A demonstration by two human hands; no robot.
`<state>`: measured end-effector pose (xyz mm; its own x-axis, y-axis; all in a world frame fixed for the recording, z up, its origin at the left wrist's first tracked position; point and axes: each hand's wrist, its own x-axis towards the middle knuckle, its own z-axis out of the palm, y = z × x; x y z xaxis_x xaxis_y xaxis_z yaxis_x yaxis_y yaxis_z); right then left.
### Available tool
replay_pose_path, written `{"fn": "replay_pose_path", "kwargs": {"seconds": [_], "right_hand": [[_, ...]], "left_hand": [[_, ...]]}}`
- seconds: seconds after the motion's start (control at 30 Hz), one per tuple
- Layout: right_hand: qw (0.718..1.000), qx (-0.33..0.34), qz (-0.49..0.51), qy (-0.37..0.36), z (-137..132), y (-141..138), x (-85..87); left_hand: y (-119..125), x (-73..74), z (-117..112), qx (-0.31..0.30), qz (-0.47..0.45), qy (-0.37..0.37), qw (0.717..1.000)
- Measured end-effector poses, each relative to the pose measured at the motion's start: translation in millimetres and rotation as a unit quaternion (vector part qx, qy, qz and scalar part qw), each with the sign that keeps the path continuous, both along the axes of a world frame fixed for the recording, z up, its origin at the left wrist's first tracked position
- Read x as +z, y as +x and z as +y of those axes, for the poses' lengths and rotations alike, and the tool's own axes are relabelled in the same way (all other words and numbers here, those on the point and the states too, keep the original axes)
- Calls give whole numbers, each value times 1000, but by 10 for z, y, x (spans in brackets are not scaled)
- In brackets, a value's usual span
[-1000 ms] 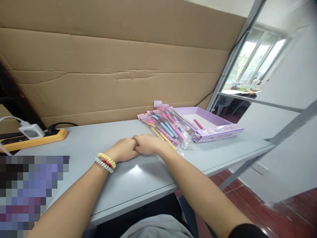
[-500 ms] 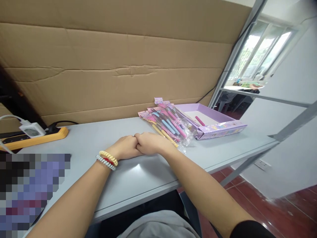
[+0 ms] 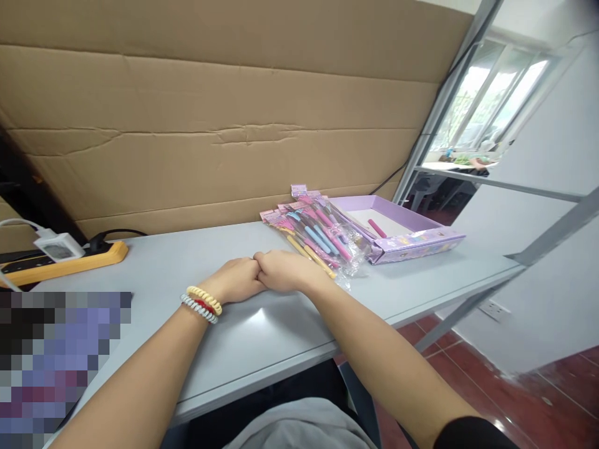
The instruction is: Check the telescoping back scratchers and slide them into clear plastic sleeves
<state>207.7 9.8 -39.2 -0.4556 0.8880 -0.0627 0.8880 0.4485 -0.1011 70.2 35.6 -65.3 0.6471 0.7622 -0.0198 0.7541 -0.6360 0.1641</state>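
My left hand (image 3: 238, 279) and my right hand (image 3: 286, 270) rest together on the grey table (image 3: 262, 330), knuckles meeting and fingers curled in against each other. Both are closed, and no object shows in either; the fingertips are hidden underneath. Coiled yellow, red and pale hair ties (image 3: 202, 304) circle my left wrist. Just beyond my right hand lies a pile of clear plastic packets (image 3: 318, 231) holding slim pen-like sticks with pink, blue, yellow and purple handles. To its right stands an open purple box (image 3: 416, 246) with one pink stick (image 3: 377, 228) inside.
A yellow power strip (image 3: 70, 265) with a white plug-in adapter (image 3: 58, 245) sits at the left, above a pixelated patch. Cardboard (image 3: 224, 100) lines the back of the table. A metal frame (image 3: 428, 137) rises at the right, with another person's hand far behind it.
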Motion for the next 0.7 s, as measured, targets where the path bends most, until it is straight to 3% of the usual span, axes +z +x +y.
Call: {"fn": "replay_pose_path", "kwargs": {"seconds": [0.27,0.47,0.6,0.67,0.7], "right_hand": [[1000,1,2,-1,11,9,-38],[1000,0,12,-8,-33,-3,-18],[997,3,74,33,-6,21,39],[978,-1,191,89,-8,83,141],[955,-4,272,118,-38,132,224]], "left_hand": [[-21,-32,19,-3,-18,-8,1000],[-2,27,-28,-1,-28,-29,999],[-54,220,-62,0,-20,-30,999],[-162,387,-103,2,-53,32,998],[-235,477,-133,4,-92,78,993]]}}
